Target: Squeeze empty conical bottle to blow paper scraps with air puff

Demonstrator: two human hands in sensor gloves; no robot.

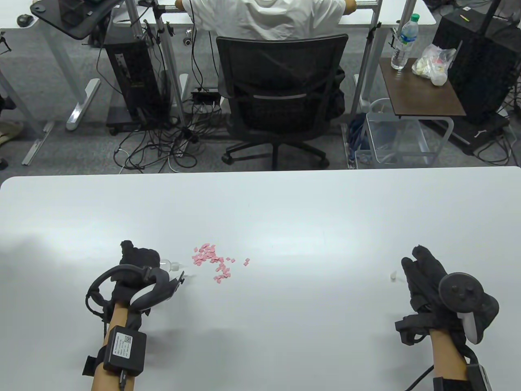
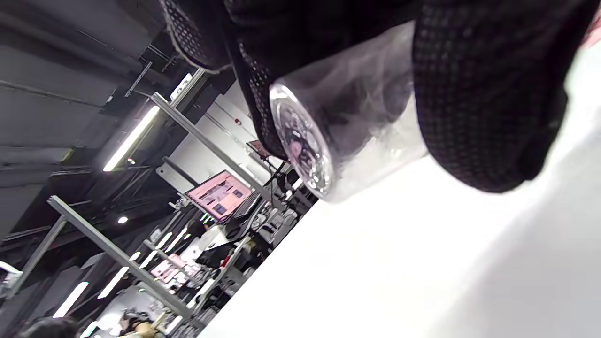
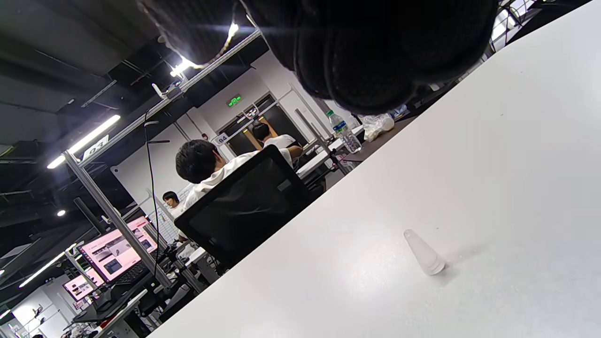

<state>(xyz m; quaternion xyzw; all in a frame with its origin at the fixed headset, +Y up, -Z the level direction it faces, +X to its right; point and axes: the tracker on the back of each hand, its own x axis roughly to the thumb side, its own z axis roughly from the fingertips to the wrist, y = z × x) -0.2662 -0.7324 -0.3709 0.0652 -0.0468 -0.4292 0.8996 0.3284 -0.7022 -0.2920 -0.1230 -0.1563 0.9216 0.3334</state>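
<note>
My left hand (image 1: 138,260) grips a clear plastic conical bottle (image 1: 170,266) lying sideways just above the table, its nozzle pointing right toward a pile of pink paper scraps (image 1: 212,260). In the left wrist view the bottle's round base (image 2: 303,141) shows between my gloved fingers (image 2: 483,94). My right hand (image 1: 423,277) rests on the table at the right, fingers stretched out and holding nothing. A small clear conical cap (image 1: 393,276) stands on the table just left of it, and it also shows in the right wrist view (image 3: 425,253).
The white table (image 1: 285,211) spans the view. Beyond its far edge a person sits in a black office chair (image 1: 281,97), with a small side table (image 1: 421,87) carrying a water bottle and bag.
</note>
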